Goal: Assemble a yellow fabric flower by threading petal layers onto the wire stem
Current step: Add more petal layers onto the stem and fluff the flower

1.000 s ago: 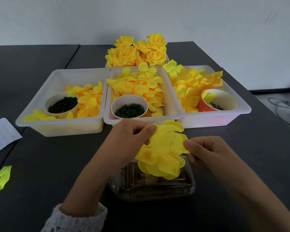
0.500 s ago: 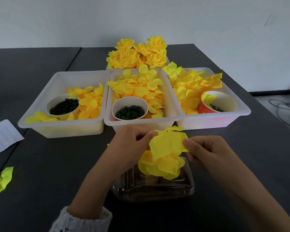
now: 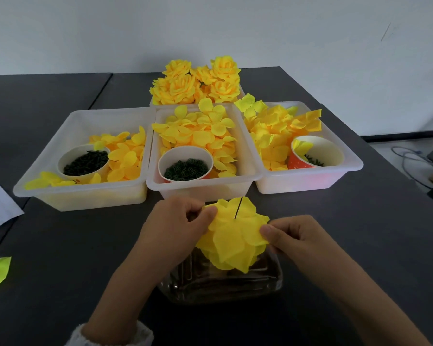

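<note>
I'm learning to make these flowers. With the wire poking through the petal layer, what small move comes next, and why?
Probably slide the petal layer further down the wire stem. The dark wire tip already stands out above the layer's centre, and the left hand and right hand pinch opposite edges, well placed to ease it down evenly onto the petals below.

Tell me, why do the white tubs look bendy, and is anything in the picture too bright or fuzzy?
Head view: the wide lens bows the white tubs near the edges; the yellow petals glow so brightly that their folds wash out; the clear tray shows pale glints; both hands look soft, as does the thin wire.
</note>
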A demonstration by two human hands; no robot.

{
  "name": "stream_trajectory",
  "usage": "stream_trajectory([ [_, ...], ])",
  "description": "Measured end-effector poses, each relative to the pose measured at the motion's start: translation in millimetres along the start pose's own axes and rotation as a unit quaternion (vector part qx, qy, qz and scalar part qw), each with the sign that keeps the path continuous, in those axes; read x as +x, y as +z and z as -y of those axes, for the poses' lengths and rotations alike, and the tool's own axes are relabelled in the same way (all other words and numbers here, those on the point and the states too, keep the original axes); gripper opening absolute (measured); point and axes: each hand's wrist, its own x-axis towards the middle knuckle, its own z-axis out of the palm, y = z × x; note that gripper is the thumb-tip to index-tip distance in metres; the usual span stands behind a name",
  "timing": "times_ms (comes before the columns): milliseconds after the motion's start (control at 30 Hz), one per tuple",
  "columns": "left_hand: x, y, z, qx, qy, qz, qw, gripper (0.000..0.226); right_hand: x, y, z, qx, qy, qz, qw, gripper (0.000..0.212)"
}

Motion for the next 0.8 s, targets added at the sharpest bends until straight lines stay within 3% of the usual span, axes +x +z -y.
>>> stream_trajectory([
  [667,-3,10,4,0.154,0.023,-0.002,0.988,0.047,-3,19,-11,-0.061,0.010,-0.060,0.996,0.044],
  [800,-8,15,7,0.165,0.006,0.034,0.986,0.042,-6,17,-9,-0.076,0.020,-0.046,0.996,0.044],
])
